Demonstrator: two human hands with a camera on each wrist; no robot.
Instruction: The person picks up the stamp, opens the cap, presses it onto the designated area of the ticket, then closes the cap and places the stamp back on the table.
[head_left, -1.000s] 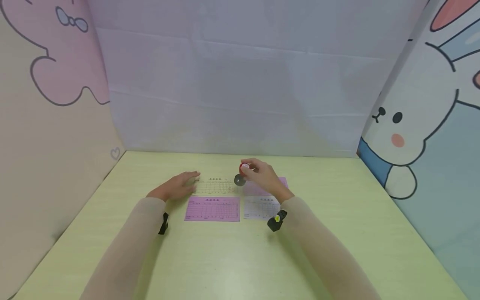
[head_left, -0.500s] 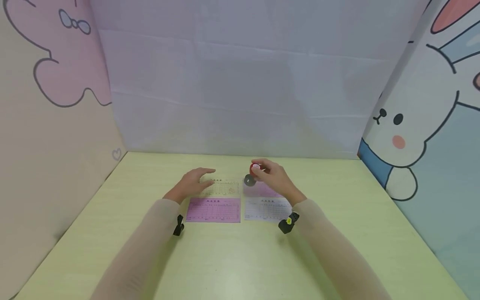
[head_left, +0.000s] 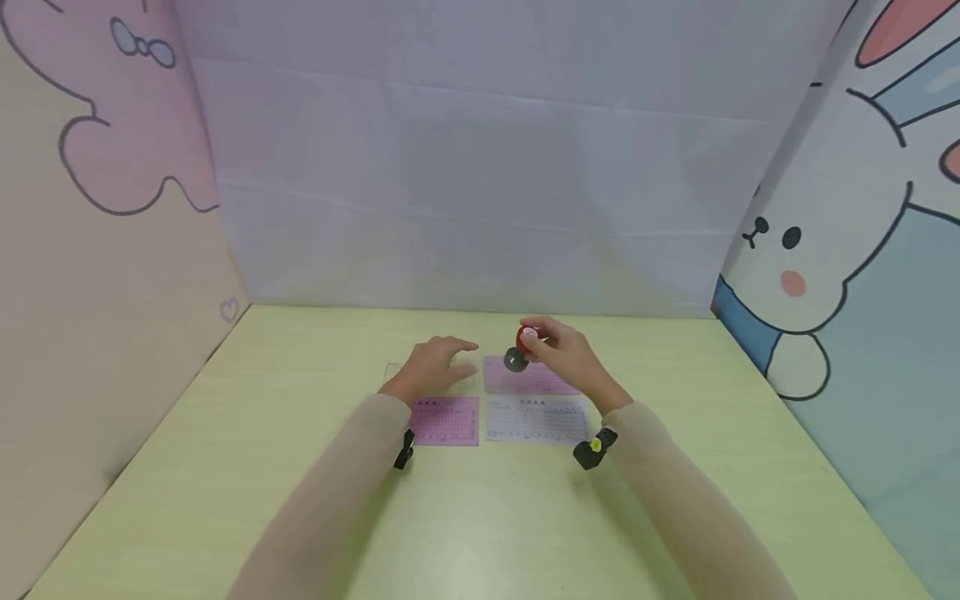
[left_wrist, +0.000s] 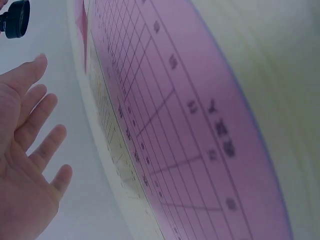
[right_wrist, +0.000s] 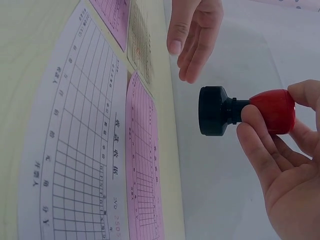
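Observation:
A rubber stamp (right_wrist: pixel 215 111) with a black base and a red handle is pinched by my right hand (head_left: pixel 567 354), its base hanging above the far-right pink receipt form (head_left: pixel 517 379). My left hand (head_left: pixel 435 364) hovers over the yellow form (right_wrist: pixel 140 42) at the far left, fingers extended and holding nothing. It hides much of that form. In the left wrist view the near-left pink form (left_wrist: pixel 185 120) lies close to the camera. Nearest me on the right lies a white form (head_left: pixel 536 419).
The forms lie in two rows on a pale yellow-green table (head_left: pixel 480 517). A white sheet (head_left: pixel 480 183) hangs behind it. Cartoon-printed panels stand at the left (head_left: pixel 112 250) and right (head_left: pixel 885 333).
My right hand has moved right with the stamp, from the gap between the far forms to above the pink one. My left hand has lifted and moved right across the yellow form.

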